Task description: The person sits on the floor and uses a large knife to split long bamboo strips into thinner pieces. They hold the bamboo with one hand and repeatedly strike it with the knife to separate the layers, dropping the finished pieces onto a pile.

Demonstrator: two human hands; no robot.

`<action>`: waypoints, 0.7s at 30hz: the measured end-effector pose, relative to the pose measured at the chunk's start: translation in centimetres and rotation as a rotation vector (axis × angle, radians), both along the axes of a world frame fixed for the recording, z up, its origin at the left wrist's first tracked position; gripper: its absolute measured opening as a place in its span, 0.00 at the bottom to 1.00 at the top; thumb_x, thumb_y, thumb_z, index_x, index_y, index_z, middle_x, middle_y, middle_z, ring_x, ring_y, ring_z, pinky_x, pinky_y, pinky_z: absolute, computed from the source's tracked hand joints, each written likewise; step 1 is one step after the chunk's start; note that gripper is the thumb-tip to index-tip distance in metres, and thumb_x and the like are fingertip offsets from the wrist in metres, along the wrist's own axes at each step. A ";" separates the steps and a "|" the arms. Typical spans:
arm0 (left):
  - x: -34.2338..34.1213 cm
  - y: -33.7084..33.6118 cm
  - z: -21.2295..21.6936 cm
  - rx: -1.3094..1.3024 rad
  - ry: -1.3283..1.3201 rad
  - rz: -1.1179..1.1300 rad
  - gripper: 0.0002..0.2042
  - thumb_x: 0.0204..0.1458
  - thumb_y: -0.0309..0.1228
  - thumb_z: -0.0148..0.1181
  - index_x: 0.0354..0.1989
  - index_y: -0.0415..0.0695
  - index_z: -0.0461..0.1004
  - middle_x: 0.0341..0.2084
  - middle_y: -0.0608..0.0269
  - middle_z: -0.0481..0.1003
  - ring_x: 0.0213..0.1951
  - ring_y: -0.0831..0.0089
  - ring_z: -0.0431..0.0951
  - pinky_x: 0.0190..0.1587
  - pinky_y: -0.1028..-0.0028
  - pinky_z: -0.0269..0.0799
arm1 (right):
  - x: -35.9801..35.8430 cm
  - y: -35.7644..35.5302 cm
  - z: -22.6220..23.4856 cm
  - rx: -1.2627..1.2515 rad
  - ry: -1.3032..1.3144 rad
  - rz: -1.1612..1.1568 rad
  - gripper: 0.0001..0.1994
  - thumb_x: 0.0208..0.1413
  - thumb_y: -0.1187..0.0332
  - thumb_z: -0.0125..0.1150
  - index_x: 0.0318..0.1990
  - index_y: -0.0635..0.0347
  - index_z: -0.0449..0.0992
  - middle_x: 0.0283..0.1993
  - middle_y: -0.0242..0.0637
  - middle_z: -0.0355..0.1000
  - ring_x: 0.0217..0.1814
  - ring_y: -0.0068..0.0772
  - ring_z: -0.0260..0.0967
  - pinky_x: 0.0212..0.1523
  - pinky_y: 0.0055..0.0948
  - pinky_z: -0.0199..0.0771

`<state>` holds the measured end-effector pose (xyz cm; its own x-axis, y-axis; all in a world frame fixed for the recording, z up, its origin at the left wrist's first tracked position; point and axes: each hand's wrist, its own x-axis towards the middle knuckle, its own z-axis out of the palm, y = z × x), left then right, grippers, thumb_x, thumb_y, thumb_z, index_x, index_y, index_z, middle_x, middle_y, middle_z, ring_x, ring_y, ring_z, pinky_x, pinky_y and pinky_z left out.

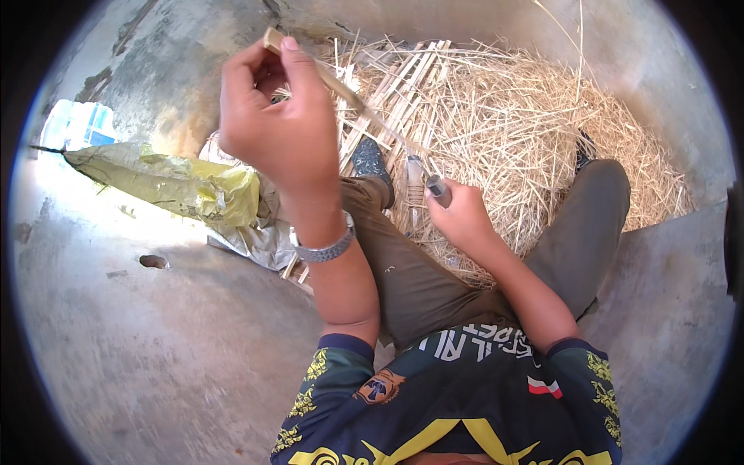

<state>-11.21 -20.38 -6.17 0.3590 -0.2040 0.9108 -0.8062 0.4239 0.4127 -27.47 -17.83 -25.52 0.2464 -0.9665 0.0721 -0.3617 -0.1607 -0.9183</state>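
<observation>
My left hand [280, 132], with a metal watch on its wrist, is raised at upper left and pinches a pale bamboo strip [339, 87] near its thick end. From there the strip slants down and right toward my right hand [466, 215], thinning on the way. My right hand is closed round the dark handle of a knife [439, 191], whose grey metal collar shows above the fingers. The blade is hard to make out, so I cannot tell whether it touches the strip. Both hands are over my spread legs.
A large heap of thin straw-coloured shavings [511, 132] lies between and beyond my legs. Long split bamboo strips [403, 89] rest along its left side. A yellowish plastic sack [163, 182] is at left, near a hole [154, 262] in the concrete. Concrete walls [651, 62] curve around.
</observation>
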 end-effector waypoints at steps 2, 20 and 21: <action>-0.3 0.5 0.5 0.063 0.075 -0.109 0.08 0.54 0.25 0.67 0.37 0.32 0.77 0.28 0.59 0.80 0.28 0.79 0.79 0.32 0.81 0.75 | -0.4 -0.9 -1.4 0.410 -0.067 -0.044 0.12 0.56 0.66 0.62 0.25 0.61 0.70 0.16 0.30 0.65 0.14 0.20 0.62 0.15 0.28 0.61; -0.2 0.2 0.0 0.089 0.001 -0.002 0.04 0.57 0.25 0.63 0.35 0.37 0.80 0.26 0.59 0.80 0.27 0.77 0.78 0.29 0.81 0.73 | 0.5 0.3 -1.6 0.274 -0.105 -0.051 0.12 0.51 0.64 0.62 0.21 0.61 0.72 0.18 0.28 0.68 0.19 0.20 0.62 0.23 0.27 0.62; 0.1 0.0 -0.1 0.067 0.071 -0.082 0.04 0.57 0.25 0.63 0.35 0.37 0.80 0.27 0.59 0.80 0.27 0.77 0.78 0.29 0.81 0.73 | 0.1 -0.2 -0.6 0.288 -0.092 -0.047 0.12 0.51 0.64 0.62 0.20 0.61 0.72 0.17 0.28 0.68 0.19 0.20 0.61 0.23 0.26 0.61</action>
<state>-11.14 -20.40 -6.25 0.4018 -0.2945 0.8671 -0.7378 0.4568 0.4970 -27.36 -18.02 -26.10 0.2057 -0.9606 -0.1868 -0.2756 0.1263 -0.9529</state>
